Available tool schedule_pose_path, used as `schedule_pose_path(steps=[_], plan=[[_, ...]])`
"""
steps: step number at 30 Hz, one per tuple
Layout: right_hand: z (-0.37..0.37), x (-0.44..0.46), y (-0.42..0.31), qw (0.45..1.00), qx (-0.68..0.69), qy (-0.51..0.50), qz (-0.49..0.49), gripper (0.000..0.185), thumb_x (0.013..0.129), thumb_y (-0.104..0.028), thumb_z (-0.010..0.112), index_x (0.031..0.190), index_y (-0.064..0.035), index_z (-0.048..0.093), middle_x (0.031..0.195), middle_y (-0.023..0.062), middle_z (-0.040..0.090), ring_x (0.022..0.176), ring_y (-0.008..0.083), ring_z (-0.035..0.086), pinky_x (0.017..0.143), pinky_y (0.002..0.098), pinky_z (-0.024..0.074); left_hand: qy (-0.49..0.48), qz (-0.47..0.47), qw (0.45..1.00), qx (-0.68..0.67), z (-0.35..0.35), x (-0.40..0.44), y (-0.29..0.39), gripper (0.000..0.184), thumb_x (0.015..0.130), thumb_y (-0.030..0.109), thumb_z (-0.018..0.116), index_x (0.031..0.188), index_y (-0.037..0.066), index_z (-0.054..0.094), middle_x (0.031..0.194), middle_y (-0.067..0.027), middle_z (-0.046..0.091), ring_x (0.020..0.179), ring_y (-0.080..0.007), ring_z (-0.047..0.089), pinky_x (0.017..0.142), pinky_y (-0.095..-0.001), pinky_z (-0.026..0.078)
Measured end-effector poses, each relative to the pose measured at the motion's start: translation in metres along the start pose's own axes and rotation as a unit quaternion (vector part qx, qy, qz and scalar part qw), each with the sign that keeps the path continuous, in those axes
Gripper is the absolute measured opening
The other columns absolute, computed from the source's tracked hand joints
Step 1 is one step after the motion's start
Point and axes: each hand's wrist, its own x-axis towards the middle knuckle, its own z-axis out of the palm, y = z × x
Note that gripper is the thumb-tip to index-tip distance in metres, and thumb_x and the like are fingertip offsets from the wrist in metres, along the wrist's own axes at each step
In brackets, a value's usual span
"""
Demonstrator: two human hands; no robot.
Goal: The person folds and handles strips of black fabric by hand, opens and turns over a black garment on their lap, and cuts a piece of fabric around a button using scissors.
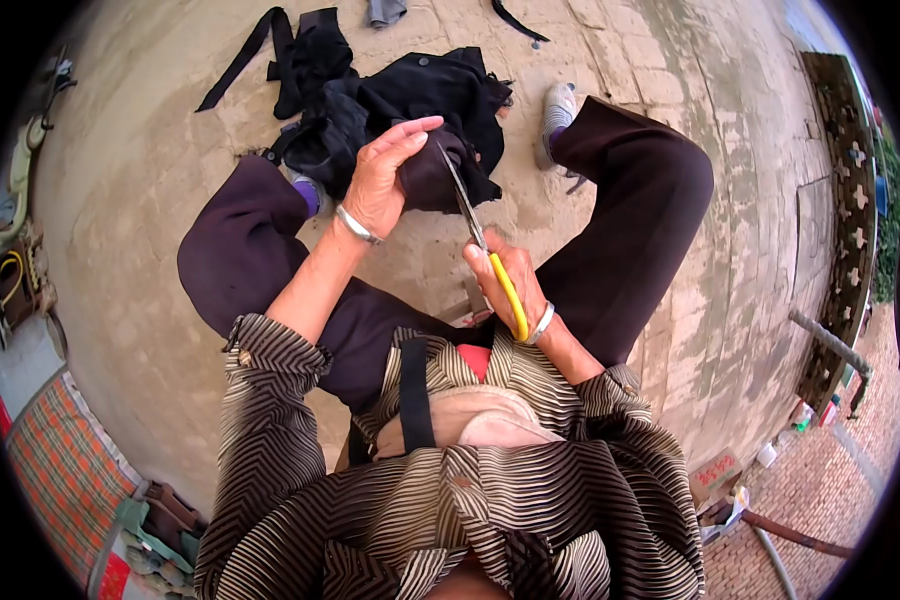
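Observation:
My right hand is closed on yellow-handled scissors, whose blades point up and to the left. Beside the blades, my left hand has its fingers extended and pressed near a piece of dark cloth; the thumb and fingers lie along its upper left side. The blade tips lie over this cloth. Behind it, a heap of black fabric with a button lies on the ground. Each wrist has a silver bracelet.
Black strips and a small grey cloth lie farther out on the paved ground. My bent knees stand on both sides. A plaid cloth is at lower left, a cardboard box at lower right.

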Motion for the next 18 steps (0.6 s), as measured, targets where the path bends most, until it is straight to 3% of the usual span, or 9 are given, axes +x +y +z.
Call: schedule_pose_path(steps=[1, 3, 5, 6, 10, 12, 15, 16, 18], plan=[[-0.001, -0.001, 0.001, 1.0, -0.021, -0.006, -0.01, 0.04, 0.096, -0.036, 0.054, 0.084, 0.0014, 0.05, 0.058, 0.0217, 0.048, 0.054, 0.0387, 0.049, 0.055, 0.0436, 0.041, -0.014, -0.052, 0.997, -0.057, -0.003, 0.001, 0.002, 0.033, 0.092, 0.01, 0.057, 0.123, -0.002, 0.061, 0.113, -0.0049, 0.065, 0.104, -0.0117, 0.06, 0.094, -0.0248, 0.046], [-0.003, -0.002, 0.0, 0.999, -0.033, -0.008, -0.02, 0.04, 0.096, -0.037, 0.055, 0.085, 0.0012, 0.051, 0.059, 0.0226, 0.05, 0.056, 0.0409, 0.051, 0.055, 0.044, 0.0416, -0.015, -0.056, 0.997, -0.049, -0.006, 0.003, 0.004, 0.029, 0.093, 0.01, 0.056, 0.117, -0.003, 0.065, 0.109, -0.0044, 0.066, 0.097, -0.0092, 0.061, 0.088, -0.0232, 0.048], [-0.005, -0.004, -0.001, 0.999, -0.045, -0.009, -0.028, 0.04, 0.096, -0.037, 0.055, 0.085, 0.0009, 0.051, 0.061, 0.0234, 0.051, 0.059, 0.0431, 0.053, 0.056, 0.0444, 0.0422, -0.029, -0.086, 0.995, 0.034, -0.01, 0.004, 0.002, 0.027, 0.094, 0.011, 0.055, 0.114, -0.002, 0.066, 0.102, -0.0029, 0.067, 0.085, -0.0053, 0.06, 0.08, -0.0201, 0.049], [-0.006, -0.004, -0.002, 0.998, -0.058, -0.012, -0.03, 0.04, 0.096, -0.038, 0.055, 0.085, 0.0007, 0.051, 0.061, 0.0235, 0.052, 0.06, 0.0437, 0.054, 0.056, 0.0444, 0.0426, -0.014, -0.062, 0.992, 0.111, -0.01, 0.005, -0.001, 0.026, 0.093, 0.008, 0.054, 0.112, -0.003, 0.068, 0.092, 0.001, 0.067, 0.075, -0.0017, 0.056, 0.072, -0.0166, 0.046], [-0.005, -0.004, 0.003, 0.996, -0.078, -0.011, -0.049, 0.042, 0.096, -0.039, 0.055, 0.083, 0.0003, 0.052, 0.059, 0.0217, 0.051, 0.056, 0.0419, 0.053, 0.055, 0.0433, 0.0431, -0.004, -0.038, 0.985, 0.167, -0.007, 0.002, -0.001, 0.029, 0.091, 0.003, 0.052, 0.115, -0.002, 0.067, 0.083, 0.0061, 0.062, 0.071, 0.0009, 0.051, 0.068, -0.0141, 0.041], [-0.003, -0.003, 0.008, 0.999, -0.04, -0.021, -0.017, 0.042, 0.096, -0.04, 0.054, 0.083, 0.0001, 0.051, 0.058, 0.0199, 0.049, 0.054, 0.039, 0.052, 0.055, 0.0426, 0.0429, 0.035, 0.087, 0.953, 0.289, -0.007, 0.002, -0.003, 0.034, 0.089, 0.0, 0.05, 0.119, -0.001, 0.066, 0.079, 0.0088, 0.057, 0.068, 0.0023, 0.045, 0.065, -0.0131, 0.037], [0.0, -0.002, 0.007, 0.998, 0.033, -0.039, 0.045, 0.043, 0.097, -0.04, 0.053, 0.081, -0.0002, 0.051, 0.056, 0.0166, 0.046, 0.051, 0.0333, 0.05, 0.054, 0.0414, 0.0422, 0.092, 0.138, 0.899, 0.406, 0.005, -0.009, 0.001, 0.035, 0.09, 0.001, 0.05, 0.122, 0.001, 0.065, 0.077, 0.0097, 0.056, 0.066, 0.0028, 0.04, 0.062, -0.0133, 0.033], [0.0, -0.001, 0.007, 0.996, 0.051, -0.043, 0.06, 0.043, 0.097, -0.04, 0.052, 0.08, -0.0003, 0.051, 0.055, 0.0159, 0.045, 0.051, 0.032, 0.049, 0.054, 0.0412, 0.0419, 0.091, 0.138, 0.899, 0.406, 0.006, -0.01, 0.001, 0.035, 0.09, 0.001, 0.05, 0.122, 0.001, 0.065, 0.077, 0.0097, 0.056, 0.066, 0.0028, 0.04, 0.062, -0.0133, 0.033], [0.0, -0.001, 0.006, 0.996, 0.053, -0.039, 0.059, 0.042, 0.097, -0.039, 0.052, 0.08, -0.0004, 0.05, 0.056, 0.0151, 0.045, 0.051, 0.03, 0.049, 0.054, 0.0409, 0.0417, 0.113, 0.118, 0.901, 0.401, 0.007, -0.01, 0.0, 0.035, 0.087, 0.0, 0.054, 0.121, 0.001, 0.065, 0.088, -0.0009, 0.067, 0.079, -0.0052, 0.056, 0.074, -0.0197, 0.045]])
